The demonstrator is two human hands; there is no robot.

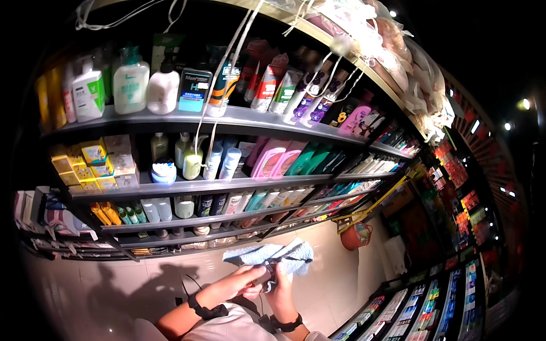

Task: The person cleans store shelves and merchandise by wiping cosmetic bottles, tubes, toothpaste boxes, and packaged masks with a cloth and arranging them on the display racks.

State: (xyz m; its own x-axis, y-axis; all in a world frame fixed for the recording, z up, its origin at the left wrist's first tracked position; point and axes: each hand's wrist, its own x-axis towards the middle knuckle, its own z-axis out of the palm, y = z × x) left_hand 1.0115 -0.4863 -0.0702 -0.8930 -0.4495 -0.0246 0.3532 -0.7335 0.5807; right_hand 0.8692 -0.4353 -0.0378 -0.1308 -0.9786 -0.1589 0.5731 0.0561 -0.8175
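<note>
Both hands are close together low in the head view, in front of my body, with a black strap on each wrist. My left hand (241,283) and my right hand (282,283) grip a small black device (269,273) between them; its exact kind cannot be made out. A light blue cloth (247,255) lies just beyond the fingers and around the device, bunched towards the right hand. Which hand bears the cloth is not clear. A thin black cable (193,279) loops beside the left forearm.
Shelves of bottles, tubes and boxes rise before me, with a metal shelf edge (256,119) across them. White cords (213,89) hang from the wooden top. An orange-red basket (356,236) stands on the tiled floor (324,273). Another stocked shelf unit (396,307) is at lower right.
</note>
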